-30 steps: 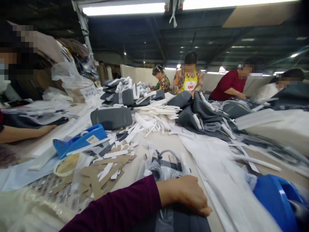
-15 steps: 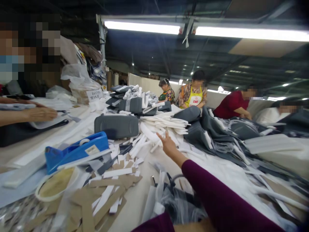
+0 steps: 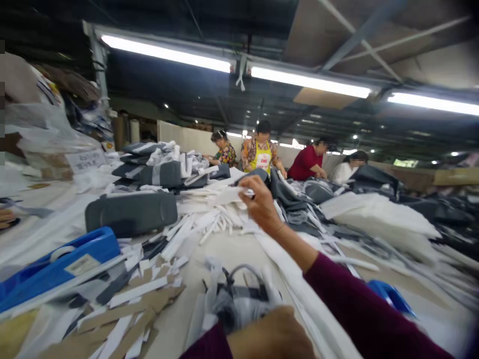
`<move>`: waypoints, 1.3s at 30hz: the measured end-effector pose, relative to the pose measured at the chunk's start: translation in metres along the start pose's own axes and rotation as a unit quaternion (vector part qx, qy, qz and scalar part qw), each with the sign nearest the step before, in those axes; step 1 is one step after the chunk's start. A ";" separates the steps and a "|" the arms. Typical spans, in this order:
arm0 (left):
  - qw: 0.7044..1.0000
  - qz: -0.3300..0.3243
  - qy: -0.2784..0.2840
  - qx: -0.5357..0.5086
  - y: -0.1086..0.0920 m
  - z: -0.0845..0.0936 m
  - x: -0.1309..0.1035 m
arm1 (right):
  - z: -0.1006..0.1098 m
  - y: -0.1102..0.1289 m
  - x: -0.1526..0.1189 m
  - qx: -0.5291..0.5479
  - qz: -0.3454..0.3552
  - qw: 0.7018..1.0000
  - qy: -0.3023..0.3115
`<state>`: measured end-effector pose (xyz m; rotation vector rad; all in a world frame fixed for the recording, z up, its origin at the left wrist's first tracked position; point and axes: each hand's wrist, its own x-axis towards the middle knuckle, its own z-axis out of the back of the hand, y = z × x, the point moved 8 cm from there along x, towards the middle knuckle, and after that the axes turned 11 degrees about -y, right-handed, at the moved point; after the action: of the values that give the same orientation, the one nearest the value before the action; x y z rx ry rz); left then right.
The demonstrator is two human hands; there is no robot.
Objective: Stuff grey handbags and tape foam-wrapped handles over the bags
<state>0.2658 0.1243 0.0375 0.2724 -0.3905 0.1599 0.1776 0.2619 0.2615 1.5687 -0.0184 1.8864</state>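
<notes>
Raised over the pile of white foam strips [image 3: 220, 212], my right hand [image 3: 258, 202] pinches a white strip [image 3: 224, 196] between thumb and fingers. My left hand [image 3: 275, 336] is low at the bottom centre, blurred, its fingers hidden from view. Just beyond it lies a dark grey item wrapped in clear plastic [image 3: 239, 299], with a grey looped handle. A grey padded bag [image 3: 130, 214] stands left of the foam strips.
A blue tape dispenser [image 3: 90, 252] is at the left, beside cardboard and white strips [image 3: 130, 314]. Another blue object [image 3: 391, 296] lies at the right. Grey bags [image 3: 164, 173] are stacked behind. Several people work across the table.
The view has turned right. My right hand went from reaching with spread fingers to pinching a white strip and lifting it. My left hand has come into view at the bottom.
</notes>
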 end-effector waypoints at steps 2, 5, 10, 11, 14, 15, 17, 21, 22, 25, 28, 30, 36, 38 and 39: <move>0.998 -0.002 0.031 -0.060 -0.018 -0.003 -0.003 | 0.073 0.024 -0.006 0.092 -0.066 0.993 -0.022; 0.991 0.008 0.052 -0.124 -0.022 -0.001 0.000 | 0.177 0.051 -0.032 0.184 -0.160 0.967 -0.075; 0.980 -0.011 0.110 -0.165 -0.016 0.000 0.010 | 0.283 0.033 -0.124 -0.112 -0.296 0.940 -0.126; 0.979 -0.014 0.114 -0.170 -0.016 0.002 0.011 | 0.287 0.016 -0.153 -0.168 -0.363 0.912 -0.092; 0.974 -0.023 0.122 -0.190 -0.018 0.007 0.013 | 0.268 -0.034 -0.248 -0.191 -0.546 0.814 0.055; 0.972 -0.025 0.125 -0.199 -0.019 0.008 0.014 | 0.255 -0.045 -0.271 -0.163 -0.572 0.798 0.097; 0.966 -0.024 0.132 -0.220 -0.020 0.009 0.016 | 0.228 -0.059 -0.299 -0.114 -0.576 0.792 0.165; 0.957 -0.010 0.136 -0.256 -0.020 0.010 0.020 | 0.194 -0.074 -0.304 -0.119 -0.525 0.810 0.235; 0.955 -0.007 0.134 -0.264 -0.019 0.010 0.021 | 0.188 -0.077 -0.301 -0.123 -0.514 0.815 0.237; 0.952 0.001 0.124 -0.281 -0.018 0.011 0.020 | 0.175 -0.084 -0.295 -0.122 -0.501 0.826 0.230; 0.952 0.007 0.114 -0.283 -0.017 0.012 0.019 | 0.165 -0.089 -0.293 -0.121 -0.502 0.828 0.220; 0.954 0.008 0.108 -0.279 -0.016 0.013 0.019 | 0.160 -0.091 -0.291 -0.116 -0.511 0.823 0.219; 0.957 0.020 0.077 -0.278 -0.014 0.021 0.022 | 0.130 -0.103 -0.294 -0.073 -0.587 0.768 0.244; 0.959 0.025 0.071 -0.275 -0.014 0.023 0.022 | 0.119 -0.110 -0.298 -0.054 -0.609 0.761 0.218; 0.960 0.030 0.068 -0.271 -0.013 0.024 0.022 | 0.114 -0.115 -0.301 -0.042 -0.621 0.759 0.191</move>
<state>0.2800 0.1072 0.0646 -0.2904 -0.2933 0.1248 0.3478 0.1593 -0.0160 0.6802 0.8849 1.0007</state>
